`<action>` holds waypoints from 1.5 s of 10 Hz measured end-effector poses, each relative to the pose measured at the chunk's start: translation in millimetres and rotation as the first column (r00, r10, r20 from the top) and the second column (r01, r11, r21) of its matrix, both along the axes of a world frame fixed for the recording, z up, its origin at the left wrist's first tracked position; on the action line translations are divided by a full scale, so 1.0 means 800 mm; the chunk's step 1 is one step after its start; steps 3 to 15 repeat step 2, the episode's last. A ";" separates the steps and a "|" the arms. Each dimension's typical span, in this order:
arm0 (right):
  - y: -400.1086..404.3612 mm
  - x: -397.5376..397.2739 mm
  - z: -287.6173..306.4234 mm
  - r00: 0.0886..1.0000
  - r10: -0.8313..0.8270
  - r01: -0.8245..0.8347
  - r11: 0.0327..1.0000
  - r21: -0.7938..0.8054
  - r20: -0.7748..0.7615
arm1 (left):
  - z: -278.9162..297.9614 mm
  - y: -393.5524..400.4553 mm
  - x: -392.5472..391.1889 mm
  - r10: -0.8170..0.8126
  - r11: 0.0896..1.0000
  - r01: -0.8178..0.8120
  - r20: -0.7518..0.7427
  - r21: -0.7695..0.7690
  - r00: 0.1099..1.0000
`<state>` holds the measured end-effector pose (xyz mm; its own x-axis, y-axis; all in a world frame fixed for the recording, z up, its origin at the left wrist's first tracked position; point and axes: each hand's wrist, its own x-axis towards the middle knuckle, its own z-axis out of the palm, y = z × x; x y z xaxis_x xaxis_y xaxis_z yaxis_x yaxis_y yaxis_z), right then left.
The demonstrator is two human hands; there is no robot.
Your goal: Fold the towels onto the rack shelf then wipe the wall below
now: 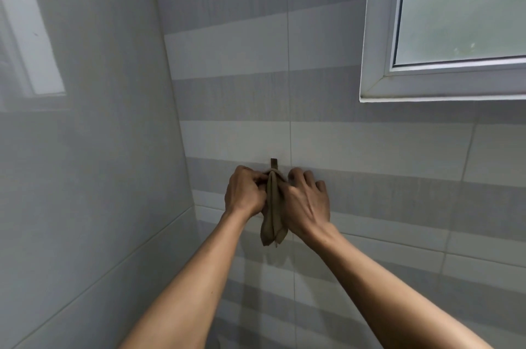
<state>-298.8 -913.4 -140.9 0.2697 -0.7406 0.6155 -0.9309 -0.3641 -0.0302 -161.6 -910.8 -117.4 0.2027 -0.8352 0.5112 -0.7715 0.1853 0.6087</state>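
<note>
Here my left hand is curled up tight, and its fingers pinch the top of a small brown cloth towel. My right hand is on the other side of the same towel. Its thumb side presses against the cloth, and its other fingers spread out and bend a little toward the wall. I cannot tell if those fingers touch the tiles or just hang near them.

The towel is bunched into a long thin shape between my two hands. It hangs straight down, and its bottom end dangles loose below my wrists. Just above the towel, a little dark hook sticks up on the wall, and the top of the towel sits right at it. I cannot tell if the towel is looped on the hook.

Both my bare arms reach up from the bottom of the view and meet at the towel.

Behind the towel is the grey and white striped tile wall. To my left, a plain shiny grey side wall meets it in a corner. Up high on my right is a white-framed window with frosted glass, well apart from my hands.
</note>
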 end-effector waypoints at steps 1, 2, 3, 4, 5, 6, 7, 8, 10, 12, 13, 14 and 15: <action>0.014 -0.003 0.008 0.999 0.018 -0.020 0.998 0.064 0.038 | 0.003 0.008 0.003 -0.003 1.000 0.004 -0.015 0.021 1.000; 0.032 -0.009 0.014 0.998 -0.004 -0.001 0.997 0.072 0.061 | 0.007 0.017 0.000 0.051 0.999 -0.050 -0.038 0.017 0.998; 0.032 -0.009 0.014 0.998 -0.004 -0.001 0.997 0.072 0.061 | 0.007 0.017 0.000 0.051 0.999 -0.050 -0.038 0.017 0.998; 0.032 -0.009 0.014 0.998 -0.004 -0.001 0.997 0.072 0.061 | 0.007 0.017 0.000 0.051 0.999 -0.050 -0.038 0.017 0.998; 0.032 -0.009 0.014 0.998 -0.004 -0.001 0.997 0.072 0.061 | 0.007 0.017 0.000 0.051 0.999 -0.050 -0.038 0.017 0.998; 0.032 -0.009 0.014 0.998 -0.004 -0.001 0.997 0.072 0.061 | 0.007 0.017 0.000 0.051 0.999 -0.050 -0.038 0.017 0.998; 0.032 -0.009 0.014 0.998 -0.004 -0.001 0.997 0.072 0.061 | 0.007 0.017 0.000 0.051 0.999 -0.050 -0.038 0.017 0.998; 0.032 -0.009 0.014 0.998 -0.004 -0.001 0.997 0.072 0.061 | 0.007 0.017 0.000 0.051 0.999 -0.050 -0.038 0.017 0.998; 0.032 -0.009 0.014 0.998 -0.004 -0.001 0.997 0.072 0.061 | 0.007 0.017 0.000 0.051 0.999 -0.050 -0.038 0.017 0.998; 0.032 -0.009 0.014 0.998 -0.004 -0.001 0.997 0.072 0.061 | 0.007 0.017 0.000 0.051 0.999 -0.050 -0.038 0.017 0.998; 0.032 -0.009 0.014 0.998 -0.004 -0.001 0.997 0.072 0.061 | 0.007 0.017 0.000 0.051 0.999 -0.050 -0.038 0.017 0.998; 0.032 -0.009 0.014 0.998 -0.004 -0.001 0.997 0.072 0.061 | 0.007 0.017 0.000 0.051 0.999 -0.050 -0.038 0.017 0.998; 0.032 -0.009 0.014 0.998 -0.004 -0.001 0.997 0.072 0.061 | 0.007 0.017 0.000 0.051 0.999 -0.050 -0.038 0.017 0.998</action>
